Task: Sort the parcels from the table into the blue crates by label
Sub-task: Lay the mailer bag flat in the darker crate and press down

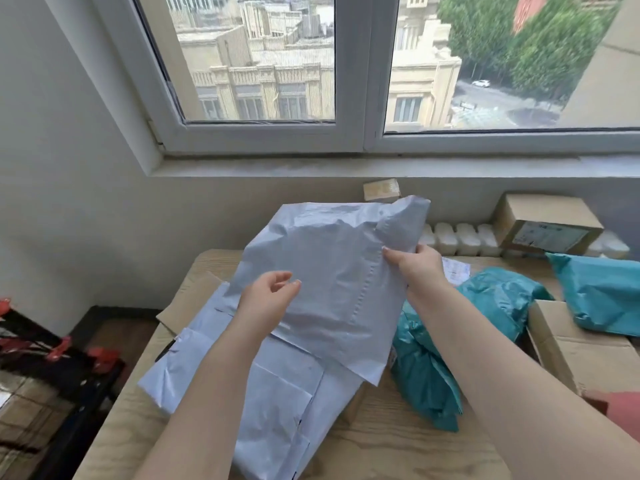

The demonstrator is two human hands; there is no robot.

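Standing at a pale wooden desk (398,441) beneath a wide white-framed window (353,98) that looks onto beige buildings and trees, a person lifts a grey plastic mailer parcel (332,271) above the pile. White walls close the corner at left, where a dark rack with red clips (59,355) stands beside the desk. Beneath the raised parcel lies a flat light-grey parcel (270,403) over a sheet of cardboard. 2 teal parcels sit to the right, the nearer teal parcel (450,358) touching the right forearm, the farther teal parcel (602,299) resting on an open cardboard box (571,351). A labelled carton (547,223) sits near the sill. The right hand (415,268) is closed on the raised parcel's right edge. The left hand (270,296) is loosely curled against its lower left face, fingers partly open; a firm grip cannot be told.
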